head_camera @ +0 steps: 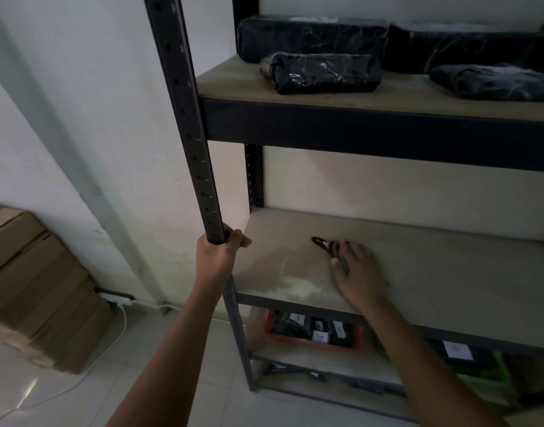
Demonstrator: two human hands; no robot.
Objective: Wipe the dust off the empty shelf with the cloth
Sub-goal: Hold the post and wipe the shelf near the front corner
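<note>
The empty middle shelf [449, 272] is a pale wooden board in a dark metal rack. My right hand [360, 272] lies flat on its left part, pressing down a dark cloth [329, 245]; only a small end of the cloth shows past my fingers. A whitish patch of dust [298, 286] sits near the front edge, just left of that hand. My left hand [216, 254] is wrapped around the rack's front-left post [184, 118] at the level of this shelf.
The shelf above holds black plastic-wrapped packages [320, 72]. Below are an orange basket [314, 334] with labelled items and a green basket [486, 368]. Cardboard boxes [33, 282] are stacked on the floor at left, beside a power strip [118, 298] with a white cable.
</note>
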